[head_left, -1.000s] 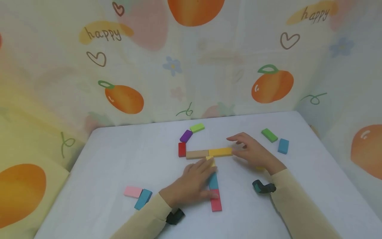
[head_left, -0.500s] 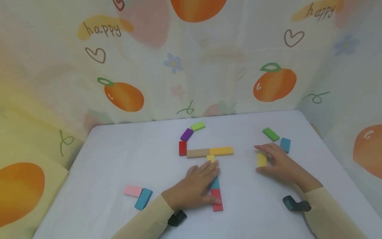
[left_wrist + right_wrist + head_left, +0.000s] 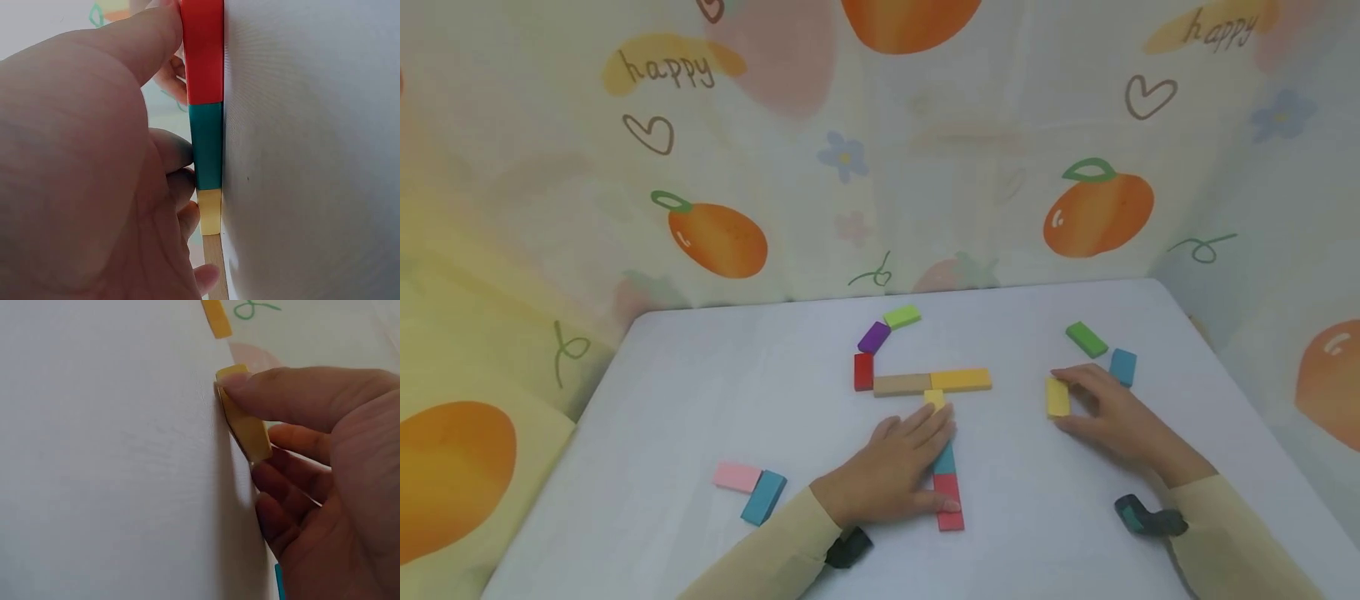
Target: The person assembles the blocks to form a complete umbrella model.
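Observation:
My right hand [image 3: 1116, 421] pinches a yellow wooden block [image 3: 1057, 398] between thumb and fingers, right of the joined blocks. In the right wrist view the thumb lies over one end of this yellow block [image 3: 249, 428], low by the white tabletop. My left hand [image 3: 887, 475] rests with fairly straight fingers along a column made of a pale yellow block [image 3: 934, 397], a blue block [image 3: 945, 462] and a red block [image 3: 946, 485]. Its thumb touches the red block [image 3: 205, 56] in the left wrist view. Part of the column is hidden under the fingers.
Above the column lie a tan block [image 3: 901, 385] and an orange-yellow block [image 3: 961, 380], then red [image 3: 863, 372], purple [image 3: 874, 337] and light green blocks [image 3: 902, 317]. Loose green [image 3: 1086, 339] and blue blocks [image 3: 1123, 367] lie right; pink [image 3: 737, 477] and blue blocks [image 3: 764, 497] left.
My right hand has left the orange-yellow block's end, moved right to the loose yellow block and now pinches it. The left hand has stayed on the column.

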### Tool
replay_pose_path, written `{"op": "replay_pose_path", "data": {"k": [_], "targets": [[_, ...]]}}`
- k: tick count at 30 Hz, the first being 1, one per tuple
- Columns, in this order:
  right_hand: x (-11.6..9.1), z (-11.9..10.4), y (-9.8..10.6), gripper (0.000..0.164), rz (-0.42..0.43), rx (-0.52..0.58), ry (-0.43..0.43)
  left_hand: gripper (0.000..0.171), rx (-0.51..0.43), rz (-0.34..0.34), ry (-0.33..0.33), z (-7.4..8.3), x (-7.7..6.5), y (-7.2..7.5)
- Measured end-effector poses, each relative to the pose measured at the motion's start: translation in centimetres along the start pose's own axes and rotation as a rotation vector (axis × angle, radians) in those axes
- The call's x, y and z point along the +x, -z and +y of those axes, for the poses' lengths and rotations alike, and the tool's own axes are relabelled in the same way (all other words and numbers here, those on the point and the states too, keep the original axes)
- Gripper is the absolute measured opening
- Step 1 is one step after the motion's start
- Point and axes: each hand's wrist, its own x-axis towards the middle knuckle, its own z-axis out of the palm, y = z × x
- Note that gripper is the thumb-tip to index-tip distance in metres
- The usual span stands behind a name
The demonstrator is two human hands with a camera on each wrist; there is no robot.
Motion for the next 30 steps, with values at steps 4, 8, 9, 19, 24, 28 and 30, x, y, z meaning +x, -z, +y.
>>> {"op": "replay_pose_path", "data": {"k": [4,8,9,19,24,28,30], "targets": [[0.7,0.0,0.0,0.066,-0.043,0.02,-0.04,0.101,0.008,-0.008,-0.002,0.0,0.0,0.1],[1.5,-0.1,-0.1,0.067,-0.063,0.033,-0.063,0.1,0.024,-0.012,-0.003,0.0,0.0,0.0],[1.7,-0.1,-0.2,0.067,-0.065,0.041,-0.063,0.1,0.025,-0.014,-0.004,-0.1,0.0,0.0],[3.6,-0.4,-0.4,0.065,-0.081,0.079,-0.079,0.101,0.034,-0.017,-0.003,-0.1,0.0,0.0],[4.5,-0.7,-0.6,0.064,-0.081,0.073,-0.088,0.101,0.038,-0.019,-0.001,0.0,0.0,0.1],[5.1,-1.1,-1.0,0.063,-0.084,0.074,-0.083,0.101,0.045,-0.016,-0.002,0.0,0.1,0.0],[5.4,-1.2,-1.2,0.064,-0.089,0.081,-0.087,0.101,0.041,-0.017,-0.003,0.0,0.1,-0.1]]}}
